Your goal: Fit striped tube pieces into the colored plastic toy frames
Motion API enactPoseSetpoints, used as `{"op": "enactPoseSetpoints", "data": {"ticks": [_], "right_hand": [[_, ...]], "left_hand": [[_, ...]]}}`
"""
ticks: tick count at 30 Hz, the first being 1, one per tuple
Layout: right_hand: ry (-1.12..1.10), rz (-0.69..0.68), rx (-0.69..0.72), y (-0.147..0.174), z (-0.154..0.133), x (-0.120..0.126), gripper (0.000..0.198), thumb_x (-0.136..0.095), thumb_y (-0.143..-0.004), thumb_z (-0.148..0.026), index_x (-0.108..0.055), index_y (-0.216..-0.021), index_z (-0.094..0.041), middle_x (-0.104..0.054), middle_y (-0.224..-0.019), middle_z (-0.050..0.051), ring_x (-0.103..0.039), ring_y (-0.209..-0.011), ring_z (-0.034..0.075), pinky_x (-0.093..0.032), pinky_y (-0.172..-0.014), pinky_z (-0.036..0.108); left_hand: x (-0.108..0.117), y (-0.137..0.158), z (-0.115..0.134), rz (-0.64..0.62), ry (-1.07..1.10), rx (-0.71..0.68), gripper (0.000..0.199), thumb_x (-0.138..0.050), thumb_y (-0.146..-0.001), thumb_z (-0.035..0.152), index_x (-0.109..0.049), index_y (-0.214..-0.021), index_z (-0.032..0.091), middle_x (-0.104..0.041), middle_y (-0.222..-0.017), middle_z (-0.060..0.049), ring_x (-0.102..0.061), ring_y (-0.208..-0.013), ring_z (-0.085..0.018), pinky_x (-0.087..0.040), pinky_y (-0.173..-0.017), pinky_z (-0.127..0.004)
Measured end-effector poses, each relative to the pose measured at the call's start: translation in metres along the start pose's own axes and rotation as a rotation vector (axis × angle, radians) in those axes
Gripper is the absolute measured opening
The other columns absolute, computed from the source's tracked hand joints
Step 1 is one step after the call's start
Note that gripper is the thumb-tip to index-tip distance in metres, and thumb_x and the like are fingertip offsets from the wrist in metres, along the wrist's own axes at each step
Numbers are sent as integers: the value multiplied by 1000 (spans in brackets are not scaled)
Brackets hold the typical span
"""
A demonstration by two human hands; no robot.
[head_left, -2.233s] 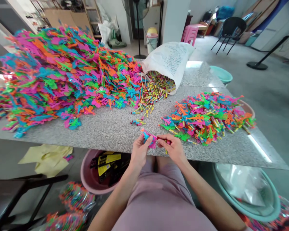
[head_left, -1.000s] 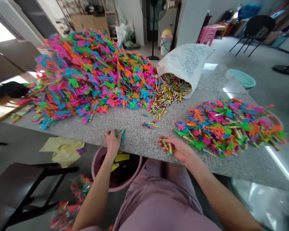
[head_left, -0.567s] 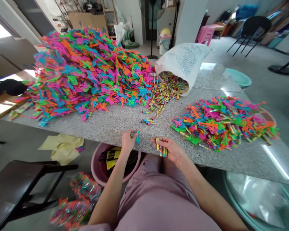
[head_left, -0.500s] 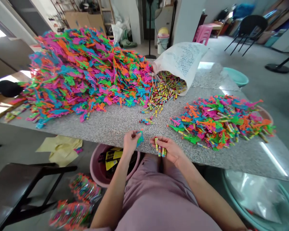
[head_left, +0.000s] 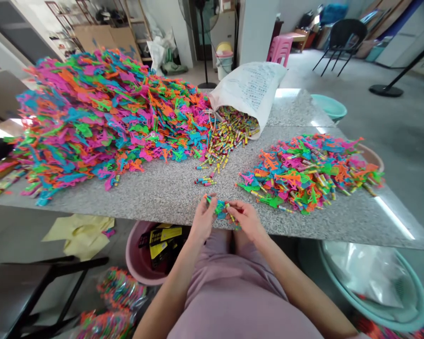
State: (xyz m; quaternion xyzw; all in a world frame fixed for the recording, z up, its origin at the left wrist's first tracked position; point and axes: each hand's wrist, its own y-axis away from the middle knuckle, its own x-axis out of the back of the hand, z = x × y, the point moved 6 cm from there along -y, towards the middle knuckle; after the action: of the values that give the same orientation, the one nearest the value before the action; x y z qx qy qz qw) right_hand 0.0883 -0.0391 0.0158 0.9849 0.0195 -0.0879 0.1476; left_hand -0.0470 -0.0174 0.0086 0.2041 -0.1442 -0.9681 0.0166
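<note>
My left hand (head_left: 205,217) is closed on blue and green plastic toy pieces (head_left: 219,207) just above the table's front edge. Close beside it, my right hand (head_left: 246,218) pinches small yellow printed tubes (head_left: 231,216), which meet or nearly meet the blue piece. Fingers hide how the parts touch. A few loose tubes (head_left: 205,180) lie on the table beyond my hands. Right of them is a heap of toys with tubes among them (head_left: 314,172). To the left rises a much larger pile of bright plastic toy pieces (head_left: 116,113).
A white sack (head_left: 252,87) lies on its side, spilling tubes (head_left: 229,132) onto the speckled stone table (head_left: 159,188). Below the edge are a pink tub (head_left: 134,256) with black and yellow packets, a green basin (head_left: 415,301) with clear plastic, a dark chair (head_left: 17,287) and bagged toys (head_left: 120,287).
My hands have come together, bringing the plastic pieces up to the tubes. The left hand moved right. The whole view has shifted slightly.
</note>
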Motion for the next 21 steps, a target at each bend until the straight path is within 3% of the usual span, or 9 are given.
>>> {"op": "enactPoseSetpoints", "data": {"ticks": [4, 7, 12, 18, 21], "right_hand": [[105, -42, 115, 0, -9, 11, 35, -63, -76, -43, -71, -99, -17, -67, -79, 4, -58, -60, 14, -44, -50, 25], [307, 9, 267, 5, -18, 20, 31, -58, -82, -39, -72, -103, -19, -66, -88, 6, -59, -62, 14, -46, -53, 25], [598, 30, 450, 17, -31, 21, 26, -52, -89, -30, -72, -105, -23, -66, -85, 5, -60, -73, 17, -47, -66, 28], [842, -41, 552, 20, -34, 14, 26, -50, -92, -26, -71, -107, -23, -64, -80, 5, -58, -71, 17, -45, -66, 28], [858, -48, 592, 18, -51, 26, 23, -53, -92, -27, -72, -103, -23, -66, -82, 4, -60, -72, 16, -45, -67, 27]], "left_hand": [[-8, 6, 5, -72, -130, -37, 40, -78, -67, 35, -57, -95, 17, -59, -72, 3, -55, -62, -7, -44, -58, -18], [-11, 9, 13, -98, -181, -51, 37, -78, -67, 33, -58, -93, 16, -59, -70, 3, -52, -59, -7, -43, -55, -18], [-16, 12, 21, -117, -224, -69, 35, -78, -67, 33, -60, -90, 16, -59, -70, 3, -52, -58, -7, -45, -57, -20], [-27, 10, 12, -139, -233, -150, 31, -78, -67, 32, -61, -88, 15, -60, -71, 2, -53, -62, -8, -43, -59, -19], [-37, -1, 8, -213, -253, -168, 37, -75, -70, 34, -61, -100, 17, -62, -76, 0, -57, -69, -11, -46, -65, -21]]}}
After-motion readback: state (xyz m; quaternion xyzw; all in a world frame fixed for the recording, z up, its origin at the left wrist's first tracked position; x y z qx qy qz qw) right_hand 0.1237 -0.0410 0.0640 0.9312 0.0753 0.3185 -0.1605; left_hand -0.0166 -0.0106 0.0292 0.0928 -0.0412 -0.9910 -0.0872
